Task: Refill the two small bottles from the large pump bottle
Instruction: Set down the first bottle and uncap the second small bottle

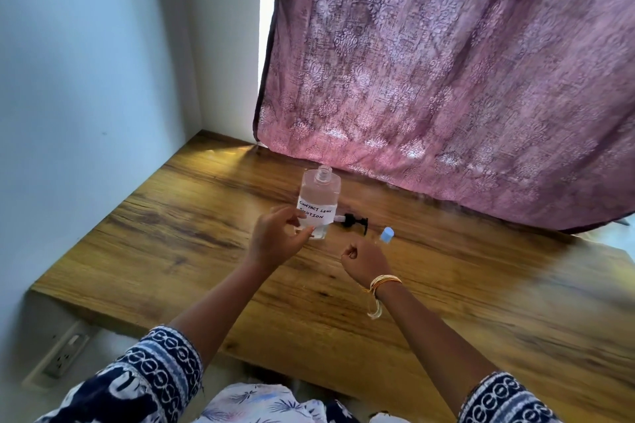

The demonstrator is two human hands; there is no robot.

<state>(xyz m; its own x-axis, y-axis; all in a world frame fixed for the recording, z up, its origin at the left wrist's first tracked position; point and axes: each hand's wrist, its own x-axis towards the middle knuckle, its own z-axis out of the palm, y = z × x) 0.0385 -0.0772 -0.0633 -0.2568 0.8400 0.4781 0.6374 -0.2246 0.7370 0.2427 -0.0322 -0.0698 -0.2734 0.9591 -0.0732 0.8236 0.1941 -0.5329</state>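
Note:
The large clear bottle stands upright on the wooden table, with a white handwritten label and its neck uncapped. Its black pump head lies on the table just right of it. My left hand is curled at the bottle's lower left, fingertips over the label's edge; whether it grips the bottle is unclear. A small bottle with a light blue cap sits just beyond my right hand, which is closed in a fist. A second small bottle is not visible.
A purple patterned curtain hangs down to the table's back edge, right behind the bottles. A pale wall borders the table on the left. A wall socket sits below the table's left front corner.

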